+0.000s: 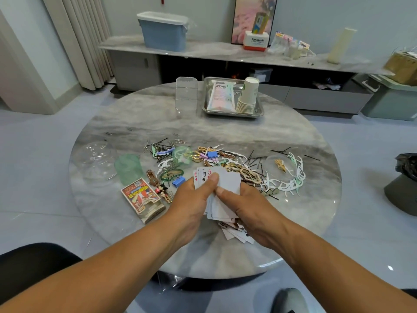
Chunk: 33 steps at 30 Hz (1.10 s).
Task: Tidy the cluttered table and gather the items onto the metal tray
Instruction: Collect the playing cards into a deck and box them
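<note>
Left grip: the left hand (191, 199) holds a fanned bunch of playing cards (225, 184), thumb curled over their faces; a 6, a 10 of clubs and a 5 show at the top edge.
Right grip: the right hand (250, 211) pinches the same bunch from the other side, thumb on the white card that faces up.
Loose cards: a small heap of cards (237, 231) lies on the worktop just under the hands.
Worktop: round grey marble worktop (225, 134).
Metal tray: the metal tray (259, 111) sits at the far side of the worktop, well apart from the hands.
In the tray: a stack of paper cups (248, 96) lying tilted at the right, a pale packet (220, 94) beside it at the left.
Beside the tray: a clear plastic box (186, 93), just left of it.
Clutter: hairpins, clips and white floss picks (291, 186) spread across the middle of the worktop; a blue binder clip (178, 181) near the left hand.
Left of the hands: a card box (142, 199), a green cup (128, 168) and a clear dome lid (94, 159).
</note>
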Available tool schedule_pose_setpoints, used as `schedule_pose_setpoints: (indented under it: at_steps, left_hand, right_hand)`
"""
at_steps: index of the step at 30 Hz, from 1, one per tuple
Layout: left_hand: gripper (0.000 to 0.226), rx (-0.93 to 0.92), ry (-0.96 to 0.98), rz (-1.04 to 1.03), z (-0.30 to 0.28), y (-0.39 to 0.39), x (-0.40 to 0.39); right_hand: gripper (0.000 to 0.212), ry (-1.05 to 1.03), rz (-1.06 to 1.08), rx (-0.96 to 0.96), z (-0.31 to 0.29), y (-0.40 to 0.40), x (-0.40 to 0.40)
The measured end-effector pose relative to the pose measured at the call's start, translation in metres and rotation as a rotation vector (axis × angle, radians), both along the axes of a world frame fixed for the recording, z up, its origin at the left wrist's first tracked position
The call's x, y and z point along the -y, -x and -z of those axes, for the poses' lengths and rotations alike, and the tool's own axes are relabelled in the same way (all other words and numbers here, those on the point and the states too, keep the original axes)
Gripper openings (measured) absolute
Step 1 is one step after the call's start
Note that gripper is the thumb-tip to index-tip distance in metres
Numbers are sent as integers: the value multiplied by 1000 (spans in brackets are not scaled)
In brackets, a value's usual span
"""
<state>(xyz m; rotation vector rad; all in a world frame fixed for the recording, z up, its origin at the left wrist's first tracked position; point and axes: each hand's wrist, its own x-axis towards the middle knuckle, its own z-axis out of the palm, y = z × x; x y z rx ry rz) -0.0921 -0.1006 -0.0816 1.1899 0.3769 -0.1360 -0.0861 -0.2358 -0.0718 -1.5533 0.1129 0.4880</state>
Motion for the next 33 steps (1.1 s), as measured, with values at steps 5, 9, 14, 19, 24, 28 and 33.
schedule_pose_setpoints:
  at_steps: [5,9,14,19,24,28,33]
  left_hand:
    - [20,65,18,16,0,2,4]
    - [31,66,-69,72,2,3,8]
    - [39,-91,-381,165,9,2,-4]
    - [84,-89,-813,499,21,11,-15]
    - [108,81,-1215,638,34,17,-8]
    - [102,117,-1236,608,38,14,-8]
    - [110,104,-1241,592,40,10,-10]
  right_hand:
    - [33,-31,42,0,1,-6,13]
    - [34,56,73,-3,-2,-10,18]
    - [41,384,161,14,-27,-38,50]
    - [50,722,-4,-131,-9,-35,51]
    - [78,1211,-171,-34,6,-30,40]
    - [93,1213,-183,-30,11,-29,37]
    - [89,1023,-158,-23,14,-26,31]
